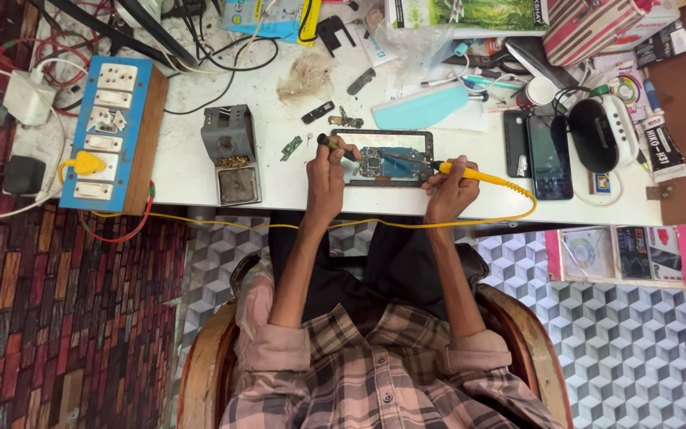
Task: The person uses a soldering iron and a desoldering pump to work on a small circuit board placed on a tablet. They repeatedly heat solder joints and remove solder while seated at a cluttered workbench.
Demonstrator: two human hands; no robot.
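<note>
Head view: soldering stand (232, 155) beside opened phone (385, 159).

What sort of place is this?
Probably a small phone repair bench. An opened phone lies on the white table, the right hand holds a yellow soldering iron, and a socket board sits alongside.
</note>
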